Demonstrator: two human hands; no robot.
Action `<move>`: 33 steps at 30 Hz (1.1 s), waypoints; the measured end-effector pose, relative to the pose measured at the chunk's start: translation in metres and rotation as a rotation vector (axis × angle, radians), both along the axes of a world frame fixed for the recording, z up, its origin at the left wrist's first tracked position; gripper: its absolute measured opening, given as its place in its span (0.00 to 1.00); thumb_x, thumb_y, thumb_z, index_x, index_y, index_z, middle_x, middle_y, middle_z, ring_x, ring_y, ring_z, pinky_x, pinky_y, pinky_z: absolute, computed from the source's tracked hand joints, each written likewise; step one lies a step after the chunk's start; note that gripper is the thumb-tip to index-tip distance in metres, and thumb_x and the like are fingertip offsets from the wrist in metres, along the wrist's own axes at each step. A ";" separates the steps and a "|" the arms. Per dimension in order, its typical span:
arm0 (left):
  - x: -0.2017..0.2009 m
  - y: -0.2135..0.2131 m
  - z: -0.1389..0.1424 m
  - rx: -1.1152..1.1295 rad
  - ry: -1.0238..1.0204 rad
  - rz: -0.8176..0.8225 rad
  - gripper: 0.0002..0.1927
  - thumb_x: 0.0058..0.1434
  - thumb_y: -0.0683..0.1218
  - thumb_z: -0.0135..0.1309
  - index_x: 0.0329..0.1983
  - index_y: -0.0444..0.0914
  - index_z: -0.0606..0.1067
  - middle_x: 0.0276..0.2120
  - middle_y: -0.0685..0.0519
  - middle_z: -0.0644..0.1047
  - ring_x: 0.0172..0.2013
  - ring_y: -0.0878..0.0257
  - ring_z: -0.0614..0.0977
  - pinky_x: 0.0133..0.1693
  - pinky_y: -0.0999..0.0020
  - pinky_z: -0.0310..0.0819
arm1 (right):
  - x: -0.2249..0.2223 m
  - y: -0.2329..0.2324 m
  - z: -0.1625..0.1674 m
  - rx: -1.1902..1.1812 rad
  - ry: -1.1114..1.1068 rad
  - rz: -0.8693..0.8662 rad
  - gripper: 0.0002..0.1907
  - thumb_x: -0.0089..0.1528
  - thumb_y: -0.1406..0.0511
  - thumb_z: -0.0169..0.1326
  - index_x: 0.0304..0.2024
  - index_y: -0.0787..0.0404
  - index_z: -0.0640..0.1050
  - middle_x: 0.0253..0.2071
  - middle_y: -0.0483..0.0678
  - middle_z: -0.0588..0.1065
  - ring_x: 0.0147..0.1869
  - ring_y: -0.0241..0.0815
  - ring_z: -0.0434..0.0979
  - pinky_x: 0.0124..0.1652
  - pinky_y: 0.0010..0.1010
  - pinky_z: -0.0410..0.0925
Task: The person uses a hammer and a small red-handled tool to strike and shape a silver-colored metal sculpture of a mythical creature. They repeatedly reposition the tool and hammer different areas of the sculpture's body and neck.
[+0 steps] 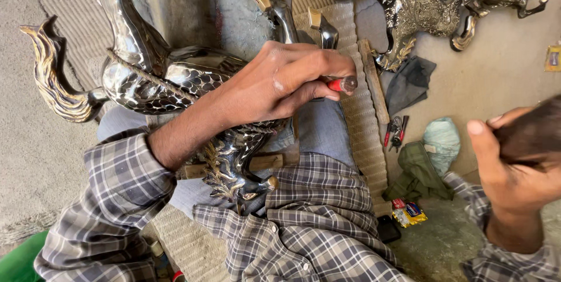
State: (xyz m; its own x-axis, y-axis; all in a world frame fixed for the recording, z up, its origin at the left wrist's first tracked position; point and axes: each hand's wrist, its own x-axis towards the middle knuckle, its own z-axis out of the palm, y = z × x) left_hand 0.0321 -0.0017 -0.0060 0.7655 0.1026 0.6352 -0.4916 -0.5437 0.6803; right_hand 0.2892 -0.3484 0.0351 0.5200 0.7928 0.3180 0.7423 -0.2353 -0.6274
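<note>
The left hand [280,83] rests on the shiny silver metal horse figure [158,77], fingers pinching a small red-tipped tool [342,85]. Right of the horse, the right hand [514,165] grips a blurred dark object [534,133].

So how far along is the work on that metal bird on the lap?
Already done, by the look of it: the metal bird shows cut scale patterning and a shiny body, and similar ornate figures lie on the floor. In hand: the left hand presses a red-tipped tool by the bird; the right hand grips something blurred. What is left cannot be told.
</note>
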 end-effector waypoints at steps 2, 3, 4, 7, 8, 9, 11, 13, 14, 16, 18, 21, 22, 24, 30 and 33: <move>0.002 0.002 0.000 -0.048 -0.008 -0.058 0.16 0.74 0.39 0.57 0.61 0.37 0.66 0.49 0.49 0.81 0.49 0.56 0.87 0.47 0.61 0.85 | 0.004 -0.006 0.003 -0.063 -0.064 0.021 0.06 0.72 0.76 0.61 0.45 0.70 0.75 0.43 0.52 0.77 0.41 0.38 0.76 0.45 0.23 0.69; 0.002 0.003 0.000 -0.059 -0.013 -0.074 0.15 0.75 0.39 0.56 0.61 0.37 0.66 0.48 0.49 0.81 0.49 0.56 0.87 0.47 0.62 0.85 | 0.006 -0.008 0.006 -0.118 -0.121 0.039 0.05 0.72 0.76 0.58 0.46 0.70 0.74 0.43 0.52 0.76 0.42 0.37 0.75 0.46 0.22 0.69; 0.002 0.004 0.000 -0.069 -0.017 -0.090 0.15 0.76 0.38 0.55 0.61 0.36 0.66 0.47 0.50 0.81 0.49 0.57 0.87 0.47 0.63 0.86 | 0.005 -0.010 0.010 -0.164 -0.113 0.014 0.04 0.72 0.75 0.56 0.47 0.70 0.74 0.42 0.52 0.75 0.41 0.37 0.74 0.45 0.22 0.68; 0.003 0.004 -0.001 -0.052 -0.027 -0.084 0.14 0.75 0.38 0.56 0.60 0.36 0.67 0.46 0.50 0.82 0.47 0.57 0.87 0.46 0.62 0.85 | 0.007 -0.012 0.023 -0.296 -0.006 -0.097 0.06 0.74 0.71 0.52 0.49 0.71 0.72 0.36 0.51 0.71 0.34 0.38 0.69 0.39 0.21 0.63; 0.002 0.003 -0.002 -0.041 -0.029 -0.080 0.14 0.75 0.39 0.56 0.59 0.37 0.67 0.45 0.50 0.83 0.47 0.57 0.87 0.45 0.62 0.85 | 0.008 -0.011 0.027 -0.348 0.019 -0.117 0.07 0.75 0.69 0.50 0.49 0.71 0.72 0.35 0.51 0.70 0.32 0.38 0.68 0.38 0.21 0.62; 0.003 0.003 -0.002 -0.025 -0.021 -0.066 0.13 0.74 0.39 0.56 0.58 0.37 0.68 0.44 0.50 0.83 0.47 0.57 0.87 0.44 0.61 0.85 | 0.013 -0.007 0.029 -0.415 -0.004 -0.089 0.09 0.76 0.67 0.49 0.49 0.70 0.72 0.34 0.50 0.69 0.33 0.39 0.67 0.40 0.22 0.62; 0.004 0.001 -0.002 0.009 0.008 -0.032 0.13 0.72 0.39 0.57 0.55 0.38 0.69 0.42 0.50 0.83 0.44 0.56 0.87 0.41 0.59 0.83 | 0.027 0.003 0.036 -0.554 -0.047 -0.032 0.12 0.77 0.63 0.46 0.49 0.67 0.74 0.34 0.50 0.68 0.34 0.40 0.66 0.43 0.22 0.62; 0.004 0.001 -0.001 0.013 0.008 -0.024 0.13 0.71 0.39 0.58 0.56 0.38 0.70 0.43 0.50 0.83 0.44 0.56 0.87 0.41 0.59 0.83 | 0.036 0.014 0.038 -0.643 -0.088 0.015 0.14 0.78 0.60 0.44 0.50 0.64 0.75 0.34 0.49 0.67 0.34 0.41 0.65 0.44 0.24 0.62; 0.004 0.001 -0.001 -0.009 -0.012 -0.040 0.13 0.73 0.38 0.57 0.57 0.37 0.69 0.44 0.51 0.83 0.45 0.56 0.87 0.42 0.60 0.84 | 0.037 0.019 0.039 -0.667 -0.107 0.033 0.14 0.78 0.59 0.44 0.51 0.63 0.75 0.34 0.49 0.67 0.34 0.42 0.65 0.44 0.25 0.62; 0.001 0.001 -0.001 -0.035 -0.015 -0.049 0.13 0.74 0.38 0.57 0.57 0.37 0.69 0.46 0.51 0.83 0.45 0.57 0.87 0.41 0.62 0.84 | 0.035 0.027 0.041 -0.630 -0.141 0.042 0.14 0.75 0.60 0.46 0.57 0.62 0.74 0.35 0.50 0.68 0.32 0.43 0.65 0.40 0.28 0.62; -0.001 0.000 -0.001 -0.038 0.016 -0.039 0.13 0.72 0.38 0.58 0.55 0.39 0.70 0.46 0.52 0.83 0.42 0.57 0.87 0.38 0.62 0.83 | 0.029 0.037 0.045 -0.587 -0.177 0.045 0.17 0.72 0.61 0.47 0.62 0.60 0.73 0.37 0.50 0.69 0.31 0.44 0.65 0.35 0.32 0.62; -0.006 0.000 -0.002 -0.027 0.029 -0.016 0.17 0.68 0.35 0.57 0.59 0.37 0.70 0.49 0.49 0.82 0.46 0.53 0.86 0.41 0.58 0.83 | 0.022 0.053 0.050 -0.468 -0.257 0.202 0.24 0.69 0.67 0.52 0.69 0.56 0.69 0.41 0.52 0.70 0.32 0.43 0.68 0.33 0.32 0.63; -0.006 -0.001 -0.003 -0.026 0.028 0.006 0.18 0.67 0.34 0.56 0.58 0.37 0.70 0.49 0.49 0.82 0.45 0.54 0.87 0.42 0.59 0.84 | 0.020 0.059 0.050 -0.418 -0.285 0.284 0.28 0.68 0.69 0.54 0.71 0.53 0.67 0.42 0.53 0.71 0.33 0.43 0.69 0.33 0.31 0.64; -0.005 -0.004 -0.003 -0.018 0.021 0.042 0.18 0.66 0.31 0.54 0.58 0.38 0.71 0.48 0.49 0.82 0.43 0.57 0.87 0.44 0.61 0.86 | 0.016 0.067 0.051 -0.310 -0.343 0.437 0.37 0.67 0.74 0.57 0.76 0.49 0.63 0.45 0.54 0.72 0.34 0.41 0.72 0.32 0.30 0.65; -0.025 -0.025 0.005 -0.477 0.164 0.262 0.21 0.74 0.33 0.59 0.64 0.37 0.64 0.51 0.49 0.83 0.41 0.67 0.89 0.36 0.78 0.89 | 0.009 0.087 0.044 -0.239 -0.276 0.449 0.46 0.62 0.79 0.59 0.77 0.52 0.55 0.37 0.54 0.71 0.29 0.38 0.72 0.28 0.30 0.62; -0.030 -0.039 0.009 -0.545 0.258 0.365 0.27 0.69 0.34 0.61 0.67 0.35 0.62 0.51 0.48 0.84 0.37 0.69 0.87 0.37 0.75 0.83 | 0.010 0.101 0.043 -0.233 -0.348 0.492 0.47 0.60 0.78 0.61 0.77 0.52 0.57 0.35 0.55 0.72 0.29 0.41 0.73 0.27 0.32 0.64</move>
State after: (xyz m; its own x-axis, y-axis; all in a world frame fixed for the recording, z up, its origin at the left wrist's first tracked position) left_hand 0.0024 -0.0409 0.0032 0.7407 0.6337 0.2233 -0.1290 -0.1920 0.9729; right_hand 0.2991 -0.2476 0.0779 -0.0243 0.9809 0.1929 0.9489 0.0834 -0.3043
